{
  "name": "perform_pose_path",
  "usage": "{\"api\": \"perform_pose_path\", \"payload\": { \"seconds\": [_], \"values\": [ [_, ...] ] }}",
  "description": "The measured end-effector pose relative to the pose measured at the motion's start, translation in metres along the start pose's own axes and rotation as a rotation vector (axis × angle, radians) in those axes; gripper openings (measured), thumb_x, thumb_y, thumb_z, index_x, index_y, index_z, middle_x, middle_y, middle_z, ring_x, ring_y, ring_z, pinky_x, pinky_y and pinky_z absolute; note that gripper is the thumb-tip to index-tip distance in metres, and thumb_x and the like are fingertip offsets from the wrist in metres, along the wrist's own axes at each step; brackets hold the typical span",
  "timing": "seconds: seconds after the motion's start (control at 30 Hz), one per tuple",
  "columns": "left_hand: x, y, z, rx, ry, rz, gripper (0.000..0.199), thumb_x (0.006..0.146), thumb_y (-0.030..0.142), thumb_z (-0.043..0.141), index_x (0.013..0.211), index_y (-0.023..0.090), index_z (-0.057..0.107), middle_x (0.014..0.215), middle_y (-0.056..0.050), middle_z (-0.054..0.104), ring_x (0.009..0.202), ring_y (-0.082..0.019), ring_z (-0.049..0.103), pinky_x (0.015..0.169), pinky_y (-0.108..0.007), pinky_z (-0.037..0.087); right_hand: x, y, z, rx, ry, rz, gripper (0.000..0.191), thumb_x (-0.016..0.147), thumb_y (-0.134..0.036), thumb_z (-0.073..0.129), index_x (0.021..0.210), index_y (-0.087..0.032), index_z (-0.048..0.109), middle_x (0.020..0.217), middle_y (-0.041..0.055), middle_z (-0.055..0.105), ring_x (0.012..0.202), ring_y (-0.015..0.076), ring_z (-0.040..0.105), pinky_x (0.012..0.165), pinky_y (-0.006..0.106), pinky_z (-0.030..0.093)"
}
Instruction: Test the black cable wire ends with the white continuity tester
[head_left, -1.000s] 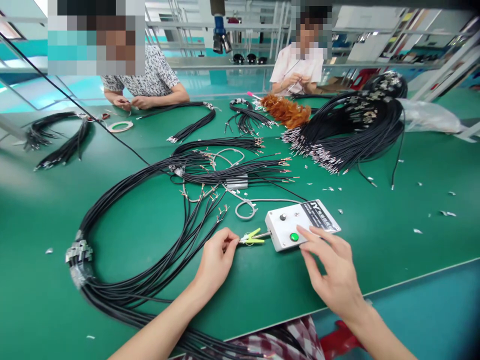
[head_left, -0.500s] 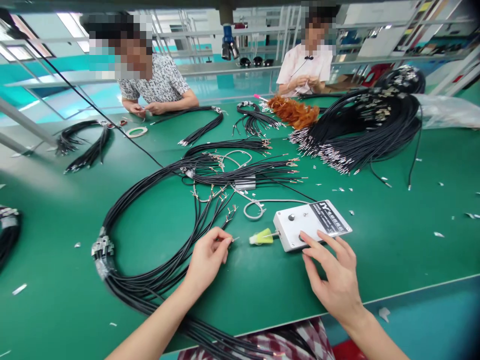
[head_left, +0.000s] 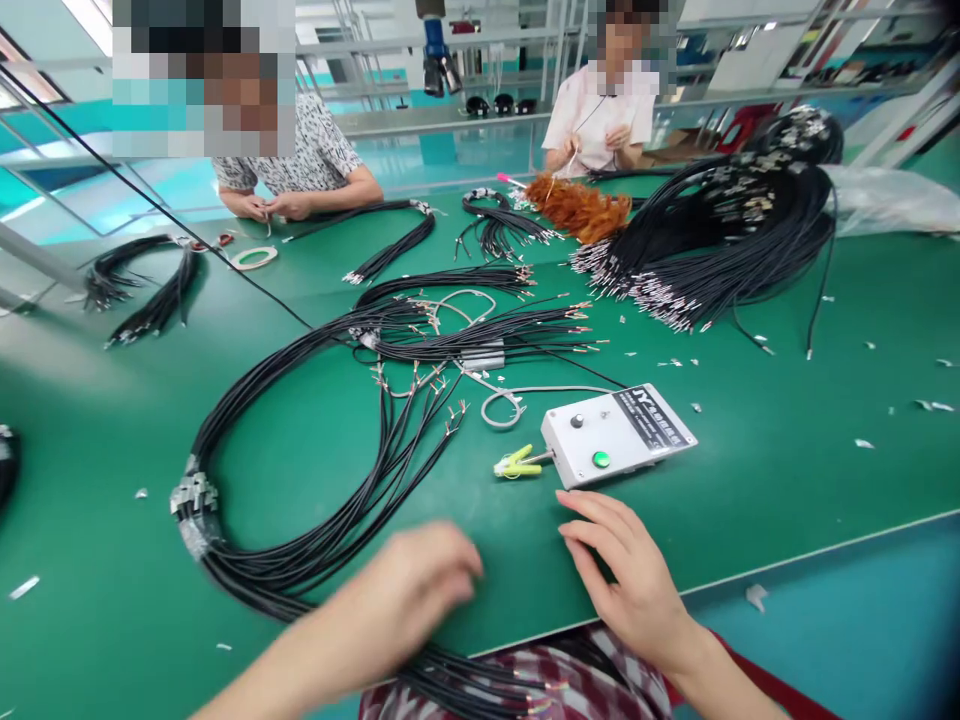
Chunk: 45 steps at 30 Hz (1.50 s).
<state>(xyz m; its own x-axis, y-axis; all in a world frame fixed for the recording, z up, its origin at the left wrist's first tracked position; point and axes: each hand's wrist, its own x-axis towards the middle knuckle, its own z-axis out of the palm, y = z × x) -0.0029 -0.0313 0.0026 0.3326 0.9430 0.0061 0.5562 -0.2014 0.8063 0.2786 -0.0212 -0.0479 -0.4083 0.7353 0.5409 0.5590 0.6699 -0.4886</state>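
Observation:
My left hand [head_left: 420, 590], smeared by motion, is over the front part of a bundle of black cables [head_left: 330, 572]; whether its fingers hold anything cannot be made out. My right hand [head_left: 622, 555] is open with fingers stretched out, just in front of a grey control box [head_left: 559, 434]. On the box a round green button [head_left: 601, 459] shows. A yellow-green clip [head_left: 517, 463] sits at the end of the box's metal rod. The cable bundle curves left through a taped cluster of connectors [head_left: 196, 498], and its stripped wire ends [head_left: 456, 412] fan out left of the clip.
Another cable bundle [head_left: 465, 343] and a looped grey cord [head_left: 501, 408] lie behind the box. A large heap of black cables [head_left: 712, 225] is at the back right, beside an orange-brown fluffy thing [head_left: 581, 208]. Two people [head_left: 311, 150] sit across the table. Scraps dot the green surface.
My right hand has left the box's button and come toward me. My left hand has moved down toward the table's front edge, away from the clip. The view has shifted slightly.

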Motion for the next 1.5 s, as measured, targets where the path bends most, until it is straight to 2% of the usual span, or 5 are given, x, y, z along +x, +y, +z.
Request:
{"api": "perform_pose_path", "payload": {
  "seconds": [0.03, 0.13, 0.3, 0.8, 1.5],
  "values": [
    [-0.016, 0.003, 0.024, 0.156, -0.248, 0.173, 0.009, 0.082, 0.014, 0.061, 0.08, 0.022, 0.061, 0.081, -0.001, 0.064, 0.073, -0.017, 0.058, 0.067, -0.025, 0.046, 0.0, 0.0, 0.0, 0.012, -0.007, 0.004, 0.023, 0.09, -0.006, 0.053, 0.107, -0.02, 0.06, 0.123, 0.011, 0.065, 0.116, 0.024, 0.058, 0.094, 0.044, 0.051],
    [-0.045, 0.003, 0.068, 0.48, -0.349, 0.259, 0.014, 0.077, 0.007, 0.062, 0.076, 0.021, 0.057, 0.081, -0.003, 0.06, 0.075, -0.02, 0.053, 0.066, -0.03, 0.041, 0.003, -0.002, -0.001, 0.046, -0.034, 0.005, 0.024, 0.089, -0.005, 0.053, 0.107, -0.02, 0.059, 0.121, 0.0101, 0.066, 0.114, 0.0225, 0.058, 0.094, 0.042, 0.051],
    [-0.032, 0.018, 0.046, 0.079, -0.43, -0.133, 0.026, 0.063, -0.002, 0.056, 0.076, 0.021, 0.055, 0.086, 0.001, 0.059, 0.082, -0.017, 0.053, 0.073, -0.025, 0.041, 0.008, -0.017, 0.001, 0.226, -0.071, 0.075, 0.023, 0.09, -0.006, 0.053, 0.106, -0.023, 0.059, 0.117, 0.0074, 0.067, 0.111, 0.0194, 0.059, 0.095, 0.038, 0.049],
    [0.011, 0.04, 0.029, -0.441, 0.009, -0.294, 0.015, 0.086, 0.03, 0.056, 0.077, 0.018, 0.059, 0.067, 0.002, 0.056, 0.061, -0.013, 0.048, 0.057, -0.022, 0.038, 0.054, -0.049, 0.023, 1.418, -0.136, 0.994, 0.029, 0.073, -0.043, 0.079, 0.078, -0.017, 0.065, 0.065, -0.0029, 0.06, 0.06, 0.007, 0.05, 0.059, 0.019, 0.039],
    [0.014, 0.045, 0.033, -0.459, 0.286, -0.312, 0.016, 0.077, 0.025, 0.064, 0.065, 0.018, 0.057, 0.06, 0.003, 0.058, 0.054, -0.012, 0.052, 0.051, -0.021, 0.043, 0.055, -0.065, 0.039, 1.54, 0.029, 1.109, 0.032, 0.067, -0.042, 0.083, 0.073, -0.016, 0.064, 0.063, -0.0021, 0.06, 0.056, 0.0072, 0.045, 0.056, 0.021, 0.036]
  ]
}}
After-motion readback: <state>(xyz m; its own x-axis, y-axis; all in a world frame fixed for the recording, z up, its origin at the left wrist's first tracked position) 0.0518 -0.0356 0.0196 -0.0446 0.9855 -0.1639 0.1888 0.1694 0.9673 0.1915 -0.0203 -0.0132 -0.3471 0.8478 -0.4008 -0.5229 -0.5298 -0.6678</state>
